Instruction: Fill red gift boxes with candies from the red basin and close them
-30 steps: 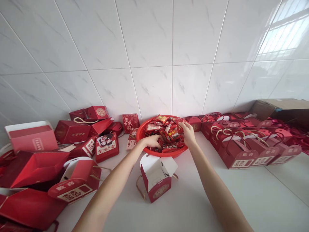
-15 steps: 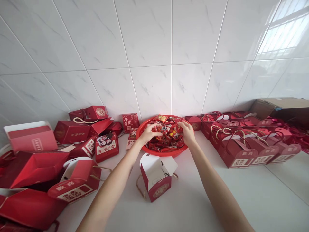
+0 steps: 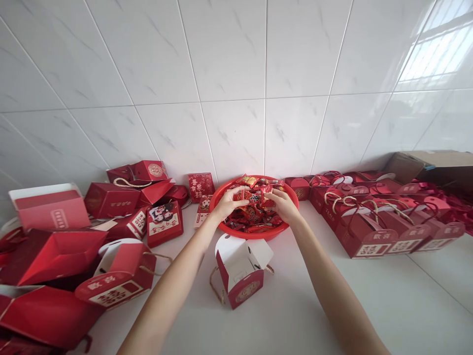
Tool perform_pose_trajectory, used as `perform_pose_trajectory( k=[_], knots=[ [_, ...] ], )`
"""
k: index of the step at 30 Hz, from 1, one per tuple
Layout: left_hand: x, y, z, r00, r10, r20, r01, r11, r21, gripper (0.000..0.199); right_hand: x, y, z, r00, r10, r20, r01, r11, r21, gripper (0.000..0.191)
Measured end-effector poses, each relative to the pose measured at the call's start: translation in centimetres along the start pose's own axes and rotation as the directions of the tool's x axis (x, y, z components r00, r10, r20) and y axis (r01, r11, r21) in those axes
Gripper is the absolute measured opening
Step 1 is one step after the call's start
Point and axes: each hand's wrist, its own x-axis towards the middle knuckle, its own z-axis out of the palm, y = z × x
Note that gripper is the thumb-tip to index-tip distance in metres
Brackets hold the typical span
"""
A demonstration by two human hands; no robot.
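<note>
A red plastic basin stands against the wall, filled with wrapped candy packets, mostly red, a few with gold. Over its left half, my left hand curls its thumb and fingers round a red packet, partly hidden by the fingers. My right hand pinches a small red candy packet above the middle of the pile, close to my left hand. In front of the basin, between my forearms, sits an open red gift box with white inside flaps and rope handles.
Open and folded red gift boxes crowd the left side. A flat picture box and a small red box sit left of the basin. Closed handled boxes stand in rows at right, before a cardboard carton.
My right hand has moved left and inward over the basin with its packet, nearer my left hand. The left hand has barely shifted. The boxes stay put.
</note>
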Motion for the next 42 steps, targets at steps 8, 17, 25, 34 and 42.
perform_pose_trajectory(
  k=[8, 17, 25, 34, 42],
  knots=[
    [0.22, -0.5, -0.06, 0.999, -0.037, 0.004, 0.037, 0.999, 0.039, 0.054, -0.22, 0.05, 0.0, 0.988, 0.045, 0.148, -0.039, 0.998, -0.048, 0.03],
    [0.31, -0.58, 0.14, 0.985, -0.171, 0.003, 0.17, 0.975, -0.145, 0.061, -0.16, 0.41, -0.02, 0.999, -0.047, 0.004, 0.047, 0.993, -0.106, 0.038],
    [0.41, -0.76, -0.08, 0.995, -0.101, 0.001, 0.099, 0.983, -0.157, 0.065, -0.18, -0.14, 0.07, 0.995, -0.041, -0.095, 0.044, 0.999, 0.032, 0.031],
    [0.48, -0.94, 0.06, 0.974, -0.213, -0.081, 0.204, 0.973, -0.112, 0.045, 0.31, 0.26, -0.31, 0.998, 0.031, -0.058, -0.025, 0.994, 0.106, 0.031],
    [0.49, -0.74, 0.06, 0.989, -0.101, -0.112, 0.097, 0.994, -0.042, 0.038, 0.5, 0.47, -0.71, 0.997, 0.032, 0.075, -0.042, 0.991, 0.13, 0.027]
  ],
)
